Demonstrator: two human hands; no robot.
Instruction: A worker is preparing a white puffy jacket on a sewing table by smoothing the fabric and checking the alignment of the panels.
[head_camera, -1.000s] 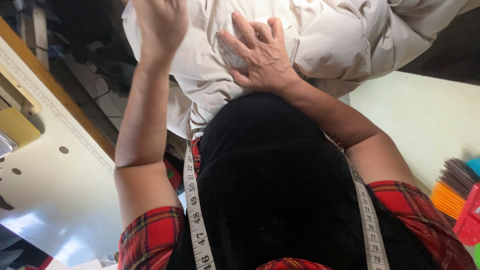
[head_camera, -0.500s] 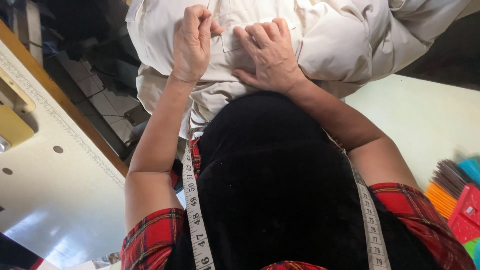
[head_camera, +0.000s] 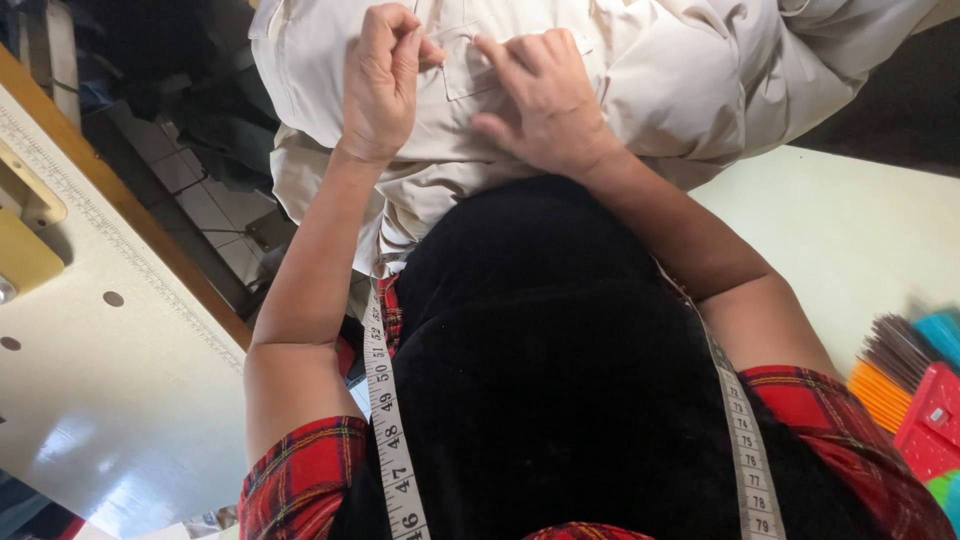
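The left hand is curled almost into a fist over a cream shirt, its thumb and forefinger pinched together at the corner of a small sewn pocket; whether anything lies between those fingers is too small to tell. Just beside it, the right hand lies flat on the same shirt, fingers spread and pressing the cloth down, holding nothing. The pocket sits between the two sets of fingertips, touched from both sides. The shirt is bunched in soft folds that run out beyond the right fingers and hang down below both wrists over the lap. Well back from the fingers, a white measuring tape hangs round the neck over a black top, with red checked sleeves at the shoulders. Far out past the left arm lies a pale desk with a ruler strip along its wooden edge; past the right arm another pale desk carries bright plastic pieces.
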